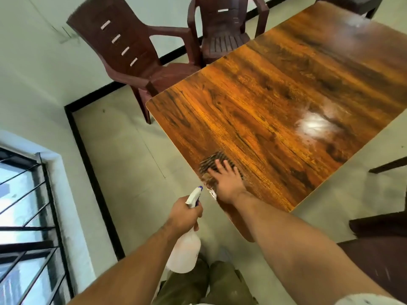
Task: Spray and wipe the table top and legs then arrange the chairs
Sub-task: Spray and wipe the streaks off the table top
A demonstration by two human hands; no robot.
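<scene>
Pressing the cloth [211,160] flat under my right grip [228,182], fingers straight, at the near-left corner of the surface [275,95]. My left grip [184,214] is clenching the bottle [187,254] just off that edge. The surface's long axis is running far and right from the cloth, so I judge the right grip is lying nearer for the coming wipe.

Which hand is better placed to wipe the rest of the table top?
Right. The right hand presses the cloth flat on the table top; the left hand grips the spray bottle off the table.
</scene>
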